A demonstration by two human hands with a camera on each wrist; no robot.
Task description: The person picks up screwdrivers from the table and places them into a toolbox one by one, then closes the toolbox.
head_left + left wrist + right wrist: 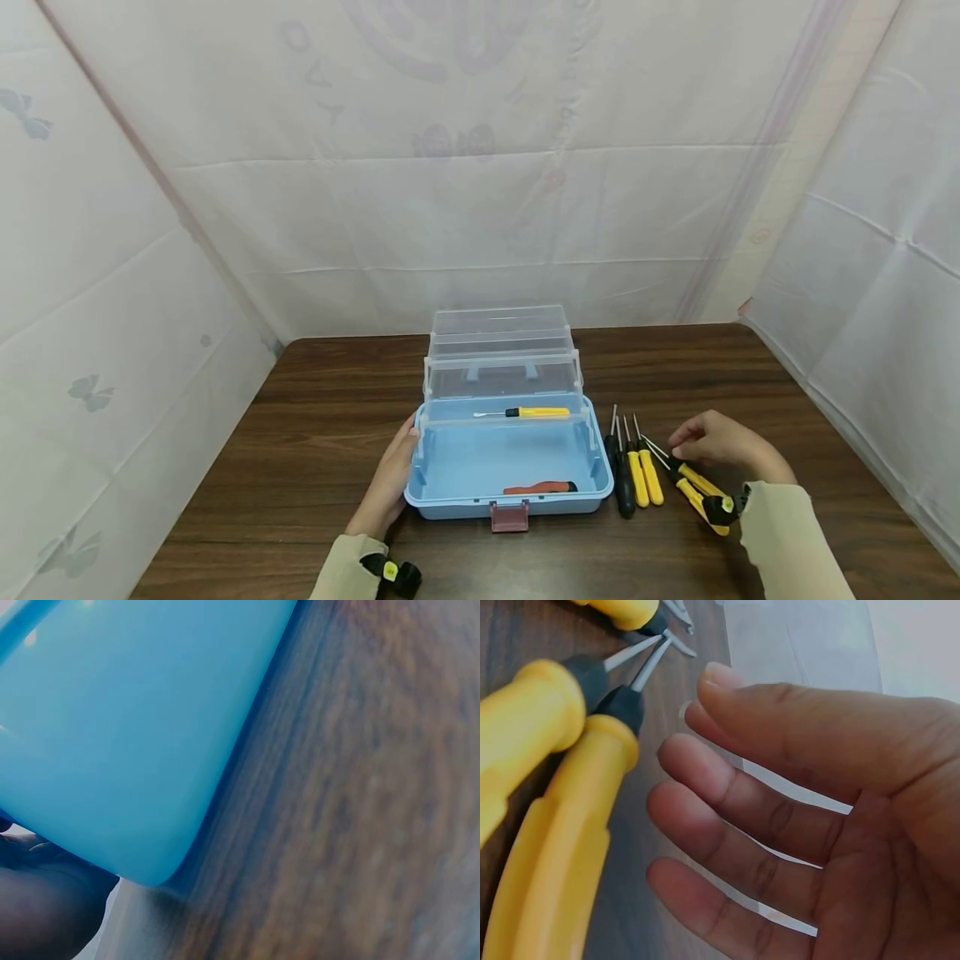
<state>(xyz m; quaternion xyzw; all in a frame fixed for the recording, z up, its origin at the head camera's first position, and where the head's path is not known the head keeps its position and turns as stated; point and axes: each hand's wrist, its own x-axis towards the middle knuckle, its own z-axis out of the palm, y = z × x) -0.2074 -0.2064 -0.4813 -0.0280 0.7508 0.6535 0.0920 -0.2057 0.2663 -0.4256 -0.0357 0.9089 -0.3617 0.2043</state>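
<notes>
Open toolbox at the middle of the desk, loose screwdrivers to its right.

The toolbox (510, 467) sits on the desk (315, 417), its lid raised at the far side. One screwdriver (525, 412) lies in its far tray, another tool (540, 487) in its near bottom. The left hand (390, 483) rests against its left wall. Right of it a row of screwdrivers (637, 471) lies on the desk, the right hand (716, 446) over the rightmost pair (697, 492).

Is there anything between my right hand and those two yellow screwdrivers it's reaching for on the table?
Nothing visible. The right hand hovers open just over the two yellow screwdrivers, with only bare table around them.
</notes>
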